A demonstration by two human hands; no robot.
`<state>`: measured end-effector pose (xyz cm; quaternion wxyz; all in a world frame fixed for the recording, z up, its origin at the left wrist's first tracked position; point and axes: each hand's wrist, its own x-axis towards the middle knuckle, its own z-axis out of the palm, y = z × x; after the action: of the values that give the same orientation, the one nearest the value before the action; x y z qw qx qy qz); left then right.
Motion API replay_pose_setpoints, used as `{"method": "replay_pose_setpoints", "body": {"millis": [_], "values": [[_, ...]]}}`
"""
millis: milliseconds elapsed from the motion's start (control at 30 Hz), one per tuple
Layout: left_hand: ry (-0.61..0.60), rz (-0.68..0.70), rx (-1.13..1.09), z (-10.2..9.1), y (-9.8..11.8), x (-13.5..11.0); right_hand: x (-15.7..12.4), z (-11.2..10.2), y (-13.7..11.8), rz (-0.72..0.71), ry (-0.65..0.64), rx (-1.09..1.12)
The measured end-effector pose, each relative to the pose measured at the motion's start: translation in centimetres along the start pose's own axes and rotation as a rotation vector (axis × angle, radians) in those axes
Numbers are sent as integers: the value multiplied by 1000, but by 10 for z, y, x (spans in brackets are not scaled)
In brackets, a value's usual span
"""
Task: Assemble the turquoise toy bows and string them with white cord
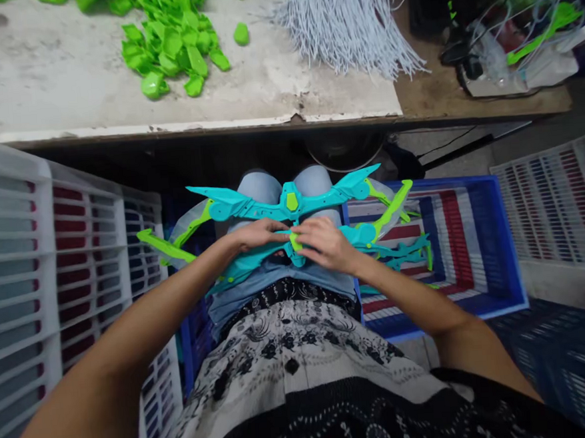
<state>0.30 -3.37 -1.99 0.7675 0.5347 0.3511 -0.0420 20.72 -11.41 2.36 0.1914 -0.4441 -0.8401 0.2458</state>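
Two teal plastic toy bows lie across my lap, one behind the other, with bright green arms at their ends. The farther toy bow [256, 207] has a green cap [292, 201] at its centre. On the nearer toy bow [248, 262], a small green cap [295, 241] sits at the middle, between my fingertips. My left hand [261, 234] grips the nearer bow just left of that cap, its fingers partly hidden. From the right, my right hand [327, 243] has its fingers closed around the cap, against the bow.
A worktable [62, 81] ahead carries a heap of green caps [175, 47] and a bundle of white cords [344, 28]. To my right, a blue crate [495, 245] holds more teal bow parts [407, 251]. White crates [45, 263] stand close on my left.
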Motion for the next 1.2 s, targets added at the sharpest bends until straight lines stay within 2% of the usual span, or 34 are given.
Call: {"method": "replay_pose_setpoints", "body": {"millis": [100, 200, 400, 600, 667, 767, 833, 900, 1000, 1100, 1167, 1200], "values": [[-18, 16, -19, 2, -1, 2, -33, 27, -5, 53, -22, -37], [-37, 11, -39, 3, -1, 2, -38, 37, -4, 88, -8, -46], [51, 78, 149, 2, -5, 2, -33, 43, -7, 57, 67, -87], [23, 95, 284, 5, -1, 2, -34, 43, -11, 93, 58, -31], [65, 87, 331, 9, 1, 2, -33, 42, -11, 150, 78, -7], [129, 82, 381, 13, 2, 1, -29, 39, -10, 317, 124, -24], [141, 69, 371, 14, 2, 2, -25, 39, -10, 398, 95, -50], [160, 64, 372, 14, 0, 4, -22, 42, -9, 432, 61, -76], [204, 129, 462, 16, -2, 5, -21, 45, -9, 457, 50, -120], [234, 199, 604, 25, 0, -7, -20, 28, -5, 392, -97, -100], [271, 245, 715, 37, 1, -22, -14, 2, -1, 282, -271, 21], [305, 273, 784, 44, 0, -31, -7, -14, 1, 237, -317, 97]]}}
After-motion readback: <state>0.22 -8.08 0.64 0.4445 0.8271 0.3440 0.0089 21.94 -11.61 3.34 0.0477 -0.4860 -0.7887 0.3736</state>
